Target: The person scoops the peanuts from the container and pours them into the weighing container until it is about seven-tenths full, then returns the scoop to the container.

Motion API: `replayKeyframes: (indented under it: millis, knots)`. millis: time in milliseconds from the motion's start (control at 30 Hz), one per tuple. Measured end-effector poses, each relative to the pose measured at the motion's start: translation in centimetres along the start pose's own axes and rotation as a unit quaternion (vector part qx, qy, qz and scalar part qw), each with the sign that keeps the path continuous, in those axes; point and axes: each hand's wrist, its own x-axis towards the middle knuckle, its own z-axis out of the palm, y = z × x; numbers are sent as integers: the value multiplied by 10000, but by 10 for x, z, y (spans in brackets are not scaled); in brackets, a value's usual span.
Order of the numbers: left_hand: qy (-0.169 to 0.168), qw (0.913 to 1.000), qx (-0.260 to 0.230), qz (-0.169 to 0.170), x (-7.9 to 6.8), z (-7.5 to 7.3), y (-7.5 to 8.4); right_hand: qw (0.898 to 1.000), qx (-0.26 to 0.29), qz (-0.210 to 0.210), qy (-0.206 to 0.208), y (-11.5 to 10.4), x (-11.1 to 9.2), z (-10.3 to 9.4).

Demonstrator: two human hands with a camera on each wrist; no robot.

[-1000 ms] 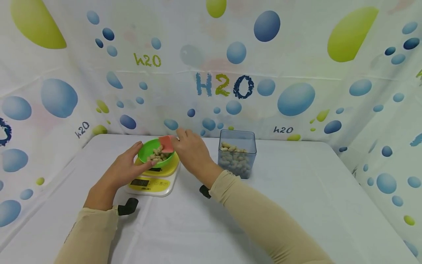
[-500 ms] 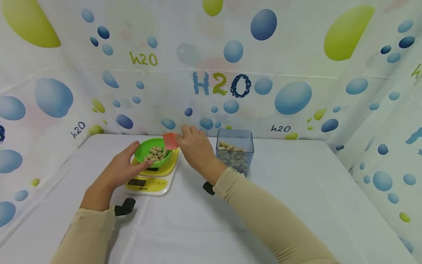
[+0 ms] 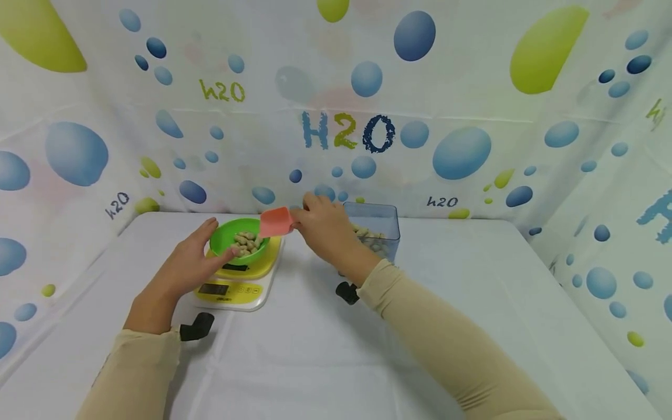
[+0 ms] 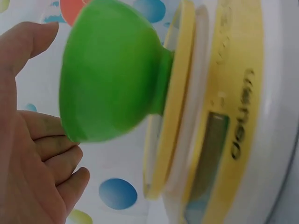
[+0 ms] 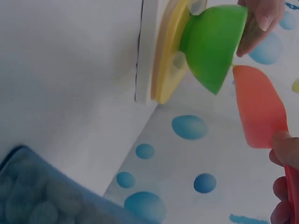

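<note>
My right hand (image 3: 328,230) grips the handle of a small pinkish-red scoop (image 3: 275,221) just right of a green bowl (image 3: 223,234). In the right wrist view the scoop (image 5: 259,107) is held with its front edge near the bowl's rim. Several unshelled peanuts (image 3: 245,242) lie inside the bowl, which stands on a yellow and white kitchen scale (image 3: 252,297). My left hand (image 3: 184,268) is spread beside the bowl's left side. In the left wrist view its thumb stands apart from the bowl (image 4: 107,70), while the fingertips are right at the rim.
A clear bluish square container (image 3: 378,216) with more peanuts stands right of the scale, partly behind my right hand. A white cloth (image 3: 315,350) covers the table. Behind it hangs a curtain (image 3: 472,99) with blue and green dots.
The right hand has drawn the scoop back from over the bowl, to the right and slightly up. The left hand stays by the bowl. The whole view has shifted slightly.
</note>
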Motion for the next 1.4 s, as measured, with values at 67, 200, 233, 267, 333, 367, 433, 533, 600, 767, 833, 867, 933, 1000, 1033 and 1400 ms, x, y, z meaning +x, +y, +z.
replayKeyframes:
  millis: [67,200,233,267,333,367,433,533,600,767,833,867,933,1000,1033,1400]
  knots:
    - [149,9998,84,123,1,-2,5,9999,15,32,-103,7,-1,-5]
    - [390,9982,148,425,1,-7,13,9995,234,87,-196,23,-5,-18]
    - [430,9978,141,495,2,-8,16,9994,268,108,-200,28,-7,-21]
    - [446,9974,105,553,3,-8,18,9992,315,137,-210,33,-9,-24]
    - [408,9974,47,597,6,-7,24,9991,319,181,-201,44,-12,-29]
    - [369,9974,5,617,7,-6,27,9991,299,217,-193,49,-14,-32]
    - [262,9975,-61,647,10,-4,34,9991,224,297,-217,60,-19,-36]
    - [99,9972,-85,735,14,0,46,9990,116,383,-200,76,-26,-40]
    - [29,9966,-87,815,16,2,55,9988,76,443,-189,85,-31,-42]
    - [-20,9950,-7,995,24,10,78,9988,35,480,-29,107,-46,-50]
    - [-3,9939,-10,1103,28,16,86,9990,29,446,83,114,-51,-53]
    - [-15,9933,-30,1153,30,19,90,9990,22,424,141,118,-54,-55]
    - [-10,9922,-83,1245,34,25,98,9990,-1,374,243,125,-59,-57]
    - [-20,9909,-169,1336,38,31,107,9989,-46,375,279,130,-64,-58]
    - [-33,9903,-210,1374,40,34,112,9988,-70,393,268,132,-66,-59]
    - [-218,9822,-693,1735,52,70,152,9973,-601,419,-51,143,-79,-64]
